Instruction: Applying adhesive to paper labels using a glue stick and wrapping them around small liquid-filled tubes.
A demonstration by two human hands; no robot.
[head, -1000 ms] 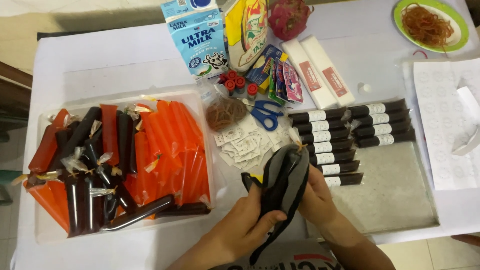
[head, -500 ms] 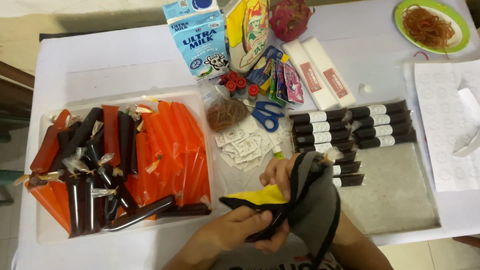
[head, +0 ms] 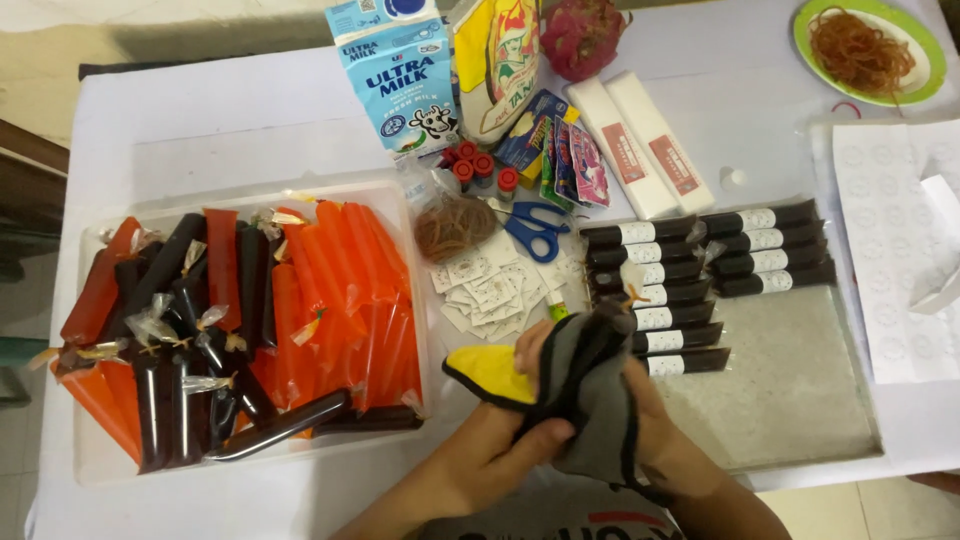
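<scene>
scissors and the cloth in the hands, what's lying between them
In the head view, a scatter of small white paper labels lies on the table between the blue scissors and the grey-and-yellow cloth.

A blue and white carton [head: 397,75] stands at the table's far edge, a yellow bag [head: 497,60] beside it. Colourful sachets [head: 560,155] lie just in front, with two long white boxes [head: 640,145] to their right. Dark tubes with white labels [head: 700,265] lie in rows mid-table. Small white stickers [head: 485,290] are heaped beside them. A sticker sheet [head: 890,240] lies at the right edge.
</scene>
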